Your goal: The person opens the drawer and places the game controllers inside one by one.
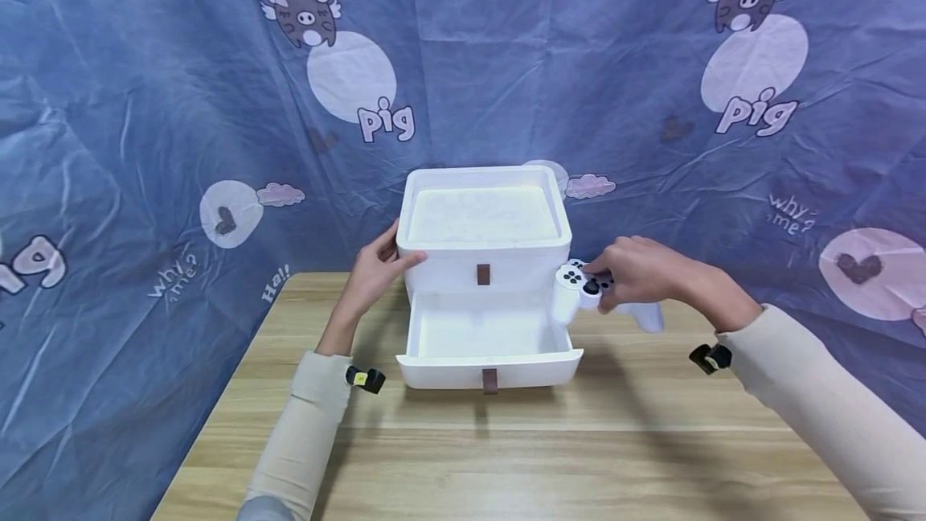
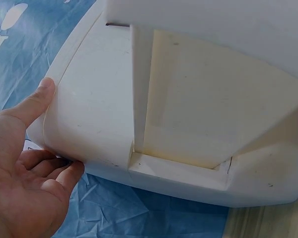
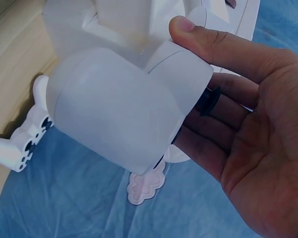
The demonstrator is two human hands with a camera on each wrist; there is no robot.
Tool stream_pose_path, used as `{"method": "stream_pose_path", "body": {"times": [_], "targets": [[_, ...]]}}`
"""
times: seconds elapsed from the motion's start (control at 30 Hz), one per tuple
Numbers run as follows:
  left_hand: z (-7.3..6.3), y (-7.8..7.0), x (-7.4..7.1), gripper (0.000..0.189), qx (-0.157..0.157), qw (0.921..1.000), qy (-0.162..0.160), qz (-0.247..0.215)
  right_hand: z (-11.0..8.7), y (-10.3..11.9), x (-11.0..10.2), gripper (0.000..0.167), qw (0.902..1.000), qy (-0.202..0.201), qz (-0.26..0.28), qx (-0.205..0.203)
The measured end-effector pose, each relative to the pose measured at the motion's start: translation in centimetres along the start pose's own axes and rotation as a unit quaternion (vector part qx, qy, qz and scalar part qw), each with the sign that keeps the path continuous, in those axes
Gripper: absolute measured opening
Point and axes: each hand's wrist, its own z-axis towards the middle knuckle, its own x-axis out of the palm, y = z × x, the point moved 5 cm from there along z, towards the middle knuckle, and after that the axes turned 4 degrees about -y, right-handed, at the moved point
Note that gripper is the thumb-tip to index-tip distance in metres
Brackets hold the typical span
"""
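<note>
A white two-drawer storage box point(image 1: 448, 272) stands on the table with its lower drawer point(image 1: 441, 376) pulled out. My left hand point(image 1: 376, 268) grips the box's left side, thumb over the front corner near the top and fingers bent against the side. In the left wrist view those fingers partly disappear behind the wall. My right hand point(image 1: 637, 272) holds a white game controller point(image 1: 567, 296) by one end, thumb on one face and fingers behind it. Its free grip hangs beside the drawer's right edge. The right wrist view shows the controller point(image 3: 109, 109) large, with a black stick near the fingers.
A second white game controller point(image 3: 27, 136) lies on the table in the right wrist view. The wooden table point(image 1: 463, 465) runs back to a blue patterned cloth point(image 1: 477, 87). The box has a shallow rimmed top point(image 1: 485, 219), and its upper drawer is closed.
</note>
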Motion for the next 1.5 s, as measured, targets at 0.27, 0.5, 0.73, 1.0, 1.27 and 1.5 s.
{"method": "stream_pose_path", "body": {"times": [0.27,0.5,0.73,1.0,1.27,1.5], "targets": [[0.0,0.0,0.1,0.096,0.007,1.0,-0.003,0.003,0.5,1.2,-0.4,0.054,0.9994,-0.006,-0.017,-0.029],[0.0,0.1,0.0,0.096,0.009,0.9999,-0.002,-0.007,1.1,2.4,-0.7,0.048,0.9987,-0.003,-0.022,-0.046],[0.1,0.2,0.1,0.096,0.01,0.9999,-0.001,-0.009,1.7,3.7,-1.0,0.029,0.9956,-0.011,-0.027,-0.089],[0.1,0.4,0.2,0.095,0.008,0.9999,0.0,-0.014,2.7,5.3,-0.5,0.034,0.9927,0.0,-0.028,-0.117],[0.1,0.5,0.3,0.092,-0.001,0.9997,0.003,-0.025,3.7,6.7,-0.2,0.029,0.9909,0.02,-0.012,-0.132],[0.1,0.4,0.4,0.092,-0.004,0.9996,0.002,-0.029,4.7,8.3,0.0,0.026,0.9903,0.036,-0.018,-0.133]]}}
